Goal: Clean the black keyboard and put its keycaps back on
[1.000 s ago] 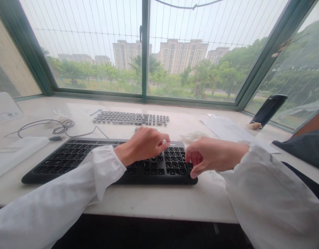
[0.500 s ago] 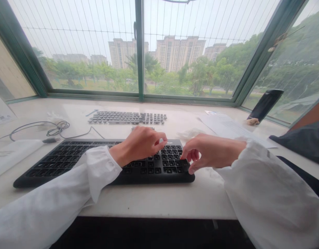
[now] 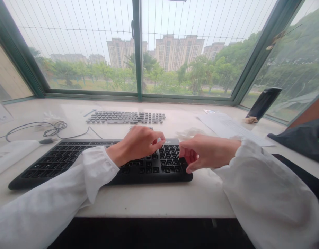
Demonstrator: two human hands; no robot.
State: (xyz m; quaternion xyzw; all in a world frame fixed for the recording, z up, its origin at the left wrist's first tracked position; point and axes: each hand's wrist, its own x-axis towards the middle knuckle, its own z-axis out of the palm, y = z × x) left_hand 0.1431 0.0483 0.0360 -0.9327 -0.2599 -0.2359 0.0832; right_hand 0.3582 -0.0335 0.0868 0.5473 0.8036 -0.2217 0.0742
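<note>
A black keyboard (image 3: 58, 160) lies along the near part of a white sill (image 3: 149, 200). My left hand (image 3: 138, 143) hovers over its right half, fingers curled, thumb and forefinger pinched toward the number pad (image 3: 169, 160). Close beside it, my right hand (image 3: 206, 152) rests at the number pad's right edge. Its fingers are curled inward in a pinch. Whatever either hand holds is hidden. Both arms wear white sleeves.
A set of loose dark keycaps (image 3: 125, 117) is laid out in rows behind the keyboard. A coiled cable (image 3: 52, 129) and a white box (image 3: 11, 154) lie at left. Paper sheets (image 3: 227, 128), a leaning black device (image 3: 263, 103) and dark cloth (image 3: 302, 138) are at right. Windows enclose the sill.
My right hand has crept left, closer to my left hand over the number pad. The view has drifted slightly, with the keyboard now sitting further left in the picture.
</note>
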